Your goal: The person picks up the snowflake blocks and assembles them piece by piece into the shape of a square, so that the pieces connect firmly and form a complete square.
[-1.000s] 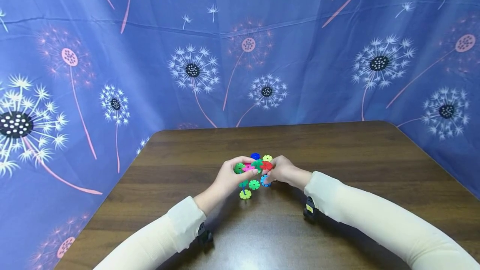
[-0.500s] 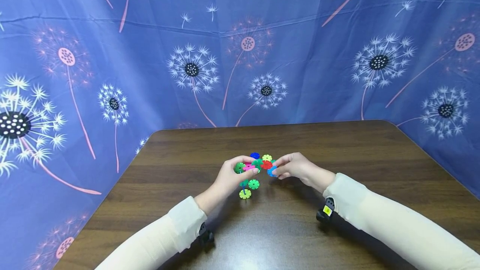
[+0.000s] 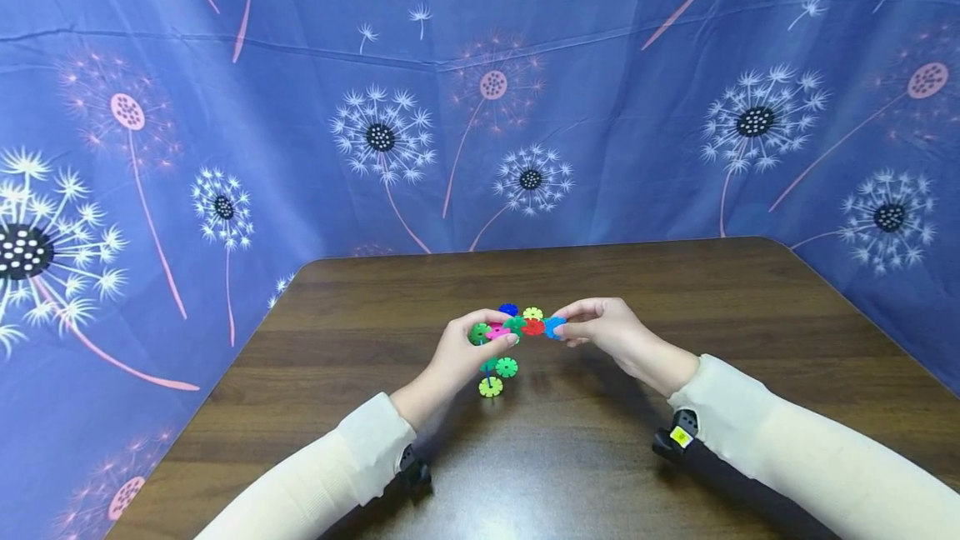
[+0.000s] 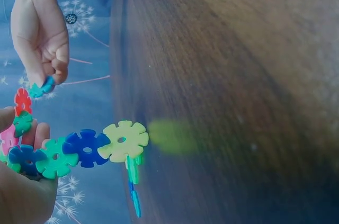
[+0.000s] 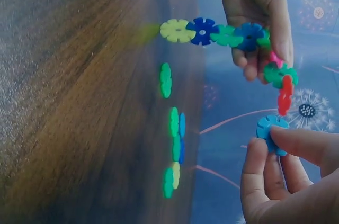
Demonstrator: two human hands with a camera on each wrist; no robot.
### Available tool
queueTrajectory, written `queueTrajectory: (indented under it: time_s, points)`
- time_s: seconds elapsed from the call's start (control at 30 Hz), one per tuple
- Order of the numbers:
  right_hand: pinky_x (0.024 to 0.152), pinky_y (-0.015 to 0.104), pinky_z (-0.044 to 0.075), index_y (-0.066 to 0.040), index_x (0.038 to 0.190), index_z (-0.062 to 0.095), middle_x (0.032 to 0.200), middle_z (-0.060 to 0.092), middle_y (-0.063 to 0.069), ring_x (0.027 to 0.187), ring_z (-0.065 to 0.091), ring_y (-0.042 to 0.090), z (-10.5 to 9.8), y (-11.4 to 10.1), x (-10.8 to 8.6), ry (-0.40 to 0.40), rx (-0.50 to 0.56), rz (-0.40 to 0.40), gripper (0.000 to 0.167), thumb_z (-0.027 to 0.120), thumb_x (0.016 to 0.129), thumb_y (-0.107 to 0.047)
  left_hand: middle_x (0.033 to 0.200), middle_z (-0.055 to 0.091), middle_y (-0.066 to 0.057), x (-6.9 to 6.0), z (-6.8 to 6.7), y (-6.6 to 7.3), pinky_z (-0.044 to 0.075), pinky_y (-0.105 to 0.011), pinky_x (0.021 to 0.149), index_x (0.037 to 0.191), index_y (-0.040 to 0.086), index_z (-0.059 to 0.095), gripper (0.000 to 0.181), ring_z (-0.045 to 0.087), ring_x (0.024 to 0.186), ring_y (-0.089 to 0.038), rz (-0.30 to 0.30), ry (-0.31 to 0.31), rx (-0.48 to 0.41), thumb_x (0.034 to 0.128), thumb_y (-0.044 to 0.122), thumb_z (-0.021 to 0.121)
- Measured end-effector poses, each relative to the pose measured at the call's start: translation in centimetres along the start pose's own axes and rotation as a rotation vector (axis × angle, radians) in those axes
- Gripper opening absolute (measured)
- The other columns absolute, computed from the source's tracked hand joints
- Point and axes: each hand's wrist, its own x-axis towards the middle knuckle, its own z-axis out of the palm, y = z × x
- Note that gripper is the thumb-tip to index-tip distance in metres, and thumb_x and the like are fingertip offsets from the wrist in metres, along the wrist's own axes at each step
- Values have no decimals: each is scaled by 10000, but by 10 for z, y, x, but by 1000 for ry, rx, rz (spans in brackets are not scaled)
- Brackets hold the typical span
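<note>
My left hand (image 3: pixel 457 352) grips a chain of slotted, flower-shaped plastic discs. Its upper part has a pink disc (image 3: pixel 497 332), a green disc (image 3: pixel 514 325) and a red disc (image 3: pixel 533 327) at the end. A second arm runs downward through blue and green discs to a yellow disc (image 4: pixel 124 140) close to the tabletop. Between thumb and fingers, my right hand (image 3: pixel 618 336) pinches a light blue disc (image 5: pixel 271 134). That disc is held right beside the red disc's free edge; whether they touch I cannot tell. Fingers partly cover the pink disc.
Several loose discs lie on the wooden table (image 3: pixel 675 273): a green disc (image 3: pixel 507 367) near the chain's foot, a dark blue disc (image 3: pixel 508 309) and a yellow disc (image 3: pixel 533 313) behind the hands. A blue dandelion-print cloth (image 3: pixel 615 148) hangs beyond the table.
My right hand has lifted the light blue disc from beside the loose green disc, moving right and up to the red disc's edge. My left hand stays nearly still with the chain.
</note>
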Motion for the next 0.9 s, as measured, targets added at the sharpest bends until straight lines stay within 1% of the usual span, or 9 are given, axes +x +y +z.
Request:
queueTrajectory:
  time_s: [0.13, 0.23, 0.33, 0.43, 0.57, 0.63, 0.8, 0.9]
  points:
    - [769, 320, 553, 92, 1124, 654, 801, 724, -43, 686, 653, 86, -1, -5, -8, 11, -9, -5, 346, 736, 826, -66, 904, 700, -100, -1, 0, 0, 561, -302, 654, 1063, 111, 718, 255, 600, 654, -40, -6, 2, 3, 820, 156, 778]
    - [759, 313, 552, 90, 1126, 656, 791, 721, -69, 691, 648, 80, -1, -6, -11, 10, -4, -10, 336, 727, 834, -61, 892, 697, -87, -1, 0, 0, 547, -266, 637, 1062, 107, 718, 255, 590, 651, -40, 1, 3, -2, 818, 152, 779]
    - [728, 280, 548, 88, 1122, 659, 792, 720, -92, 710, 651, 90, 0, -7, -11, 9, 6, -18, 325, 723, 834, -48, 880, 698, -77, 0, 0, -1, 536, -226, 628, 1064, 103, 717, 258, 587, 655, -38, 9, 1, -12, 818, 146, 779]
    - [717, 261, 542, 74, 1118, 667, 809, 725, -92, 725, 652, 91, 0, -7, -10, 16, 4, -23, 328, 734, 827, -62, 884, 703, -67, 0, 1, 0, 529, -201, 627, 1069, 98, 715, 261, 588, 667, -32, 12, -2, -16, 819, 144, 778]
    - [732, 264, 539, 61, 1126, 669, 839, 735, -72, 733, 651, 83, 1, -8, -9, 19, 1, -19, 348, 749, 820, -86, 894, 709, -69, -1, 2, 2, 538, -224, 635, 1071, 99, 716, 259, 585, 669, -37, 9, -7, -16, 824, 150, 775]
    - [745, 272, 541, 63, 1133, 665, 856, 740, -58, 739, 657, 85, 1, -8, -8, 17, 5, -21, 356, 748, 822, -88, 918, 710, -79, -1, 2, 3, 539, -238, 638, 1069, 103, 717, 256, 586, 678, -59, 12, -11, -14, 826, 157, 775]
    - [756, 261, 539, 79, 1136, 660, 858, 742, -56, 741, 665, 77, 1, -9, -8, 12, 14, -39, 358, 742, 823, -75, 1041, 696, -79, 0, 4, 5, 532, -240, 647, 1038, 116, 723, 229, 577, 799, -120, 29, -12, 9, 826, 184, 777]
    - [754, 251, 535, 87, 1139, 657, 856, 741, -65, 744, 662, 72, -1, -8, -9, 7, 9, -55, 363, 743, 828, -80, 1061, 690, -79, 1, 5, 5, 534, -234, 666, 1019, 115, 724, 211, 559, 876, -114, 43, -12, 30, 828, 189, 776]
